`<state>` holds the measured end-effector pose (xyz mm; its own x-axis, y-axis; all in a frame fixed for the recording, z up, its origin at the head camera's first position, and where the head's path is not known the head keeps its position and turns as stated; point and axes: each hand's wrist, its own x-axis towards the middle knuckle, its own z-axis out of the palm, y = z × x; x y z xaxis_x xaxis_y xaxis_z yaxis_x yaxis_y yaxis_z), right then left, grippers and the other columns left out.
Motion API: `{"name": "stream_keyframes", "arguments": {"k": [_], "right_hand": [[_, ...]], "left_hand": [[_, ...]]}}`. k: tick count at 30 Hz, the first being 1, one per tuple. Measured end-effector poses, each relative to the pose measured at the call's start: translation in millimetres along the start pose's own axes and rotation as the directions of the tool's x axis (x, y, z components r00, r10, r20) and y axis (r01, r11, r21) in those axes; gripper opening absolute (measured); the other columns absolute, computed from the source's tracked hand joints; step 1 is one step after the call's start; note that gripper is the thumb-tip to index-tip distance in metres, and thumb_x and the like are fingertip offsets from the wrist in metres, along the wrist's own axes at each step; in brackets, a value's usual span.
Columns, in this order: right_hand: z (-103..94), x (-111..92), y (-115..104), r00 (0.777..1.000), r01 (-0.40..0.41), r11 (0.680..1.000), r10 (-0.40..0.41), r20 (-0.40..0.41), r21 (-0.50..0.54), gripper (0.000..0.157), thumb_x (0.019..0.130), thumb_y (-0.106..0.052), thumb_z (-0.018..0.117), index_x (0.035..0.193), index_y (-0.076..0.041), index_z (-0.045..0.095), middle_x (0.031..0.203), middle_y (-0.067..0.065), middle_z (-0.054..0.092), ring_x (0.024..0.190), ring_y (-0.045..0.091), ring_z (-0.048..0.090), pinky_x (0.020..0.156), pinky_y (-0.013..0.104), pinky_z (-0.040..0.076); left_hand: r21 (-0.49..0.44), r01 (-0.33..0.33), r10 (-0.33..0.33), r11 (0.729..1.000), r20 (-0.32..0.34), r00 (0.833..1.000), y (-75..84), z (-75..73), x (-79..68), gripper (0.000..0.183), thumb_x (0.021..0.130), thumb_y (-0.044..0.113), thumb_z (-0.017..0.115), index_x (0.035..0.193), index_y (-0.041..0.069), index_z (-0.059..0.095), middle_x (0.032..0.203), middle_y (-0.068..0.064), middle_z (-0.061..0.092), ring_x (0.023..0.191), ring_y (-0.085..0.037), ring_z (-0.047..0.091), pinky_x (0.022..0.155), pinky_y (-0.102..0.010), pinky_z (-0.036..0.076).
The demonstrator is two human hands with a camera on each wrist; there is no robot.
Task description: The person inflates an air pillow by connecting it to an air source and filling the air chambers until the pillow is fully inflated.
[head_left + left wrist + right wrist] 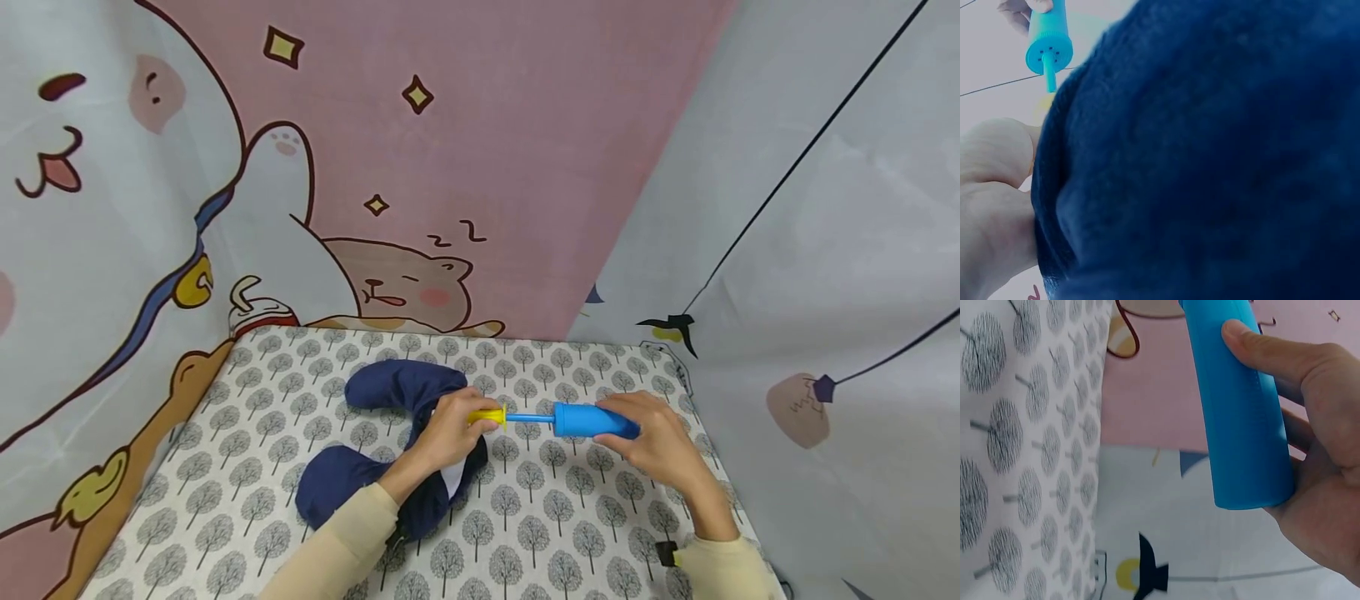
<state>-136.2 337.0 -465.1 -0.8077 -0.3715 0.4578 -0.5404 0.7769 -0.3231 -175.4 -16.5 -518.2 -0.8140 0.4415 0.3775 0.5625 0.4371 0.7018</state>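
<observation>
Near the navy pillow, my feed shows the left hand pinching the yellow handle of the pump, the right hand gripping its blue barrel; 2 opposing holds probably steady the rod.

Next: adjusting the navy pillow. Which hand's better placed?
Probably the left hand: it overlaps the navy pillow in the head view, though it holds the yellow handle. The right hand grips the blue pump, farther away.
</observation>
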Motion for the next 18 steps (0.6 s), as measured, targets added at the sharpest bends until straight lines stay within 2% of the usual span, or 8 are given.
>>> {"name": "stream_keyframes", "arguments": {"k": [2,9,18], "right_hand": [[6.4,3.1,-4.5,1.0,0.018,1.0,-0.018,-0.008,0.0,0.055,0.074,-0.008,0.105,0.124,-0.004,0.085,0.123,0.016,0.085,0.11,0.04,0.079,0.095,0.066,0.061],[24.7,16.9,-23.4,0.996,0.076,0.997,-0.077,-0.038,-0.013,0.054,0.072,-0.009,0.107,0.121,-0.002,0.086,0.117,0.017,0.086,0.106,0.039,0.081,0.093,0.064,0.061],[41.0,21.8,-40.3,0.997,0.071,0.996,-0.073,-0.023,-0.056,0.054,0.075,-0.021,0.107,0.122,-0.005,0.086,0.119,0.014,0.086,0.107,0.033,0.078,0.094,0.056,0.062]], "left_hand": [[0.013,0.03,-0.03,0.999,0.014,0.999,5.4,-2.3,0.3,0.025,0.102,0.01,0.082,0.127,0.007,0.085,0.106,-0.008,0.077,0.088,-0.017,0.066,0.078,-0.023,0.052],[0.018,0.031,-0.031,0.999,0.003,1.0,3.4,-0.2,0.1,0.025,0.102,0.011,0.082,0.126,0.007,0.085,0.104,-0.008,0.076,0.087,-0.016,0.065,0.077,-0.022,0.051],[-0.016,-0.064,0.063,0.998,-0.038,0.997,-16.1,9.3,-0.1,0.025,0.102,0.016,0.083,0.126,0.008,0.086,0.103,-0.007,0.076,0.085,-0.008,0.062,0.073,-0.023,0.052]]}}
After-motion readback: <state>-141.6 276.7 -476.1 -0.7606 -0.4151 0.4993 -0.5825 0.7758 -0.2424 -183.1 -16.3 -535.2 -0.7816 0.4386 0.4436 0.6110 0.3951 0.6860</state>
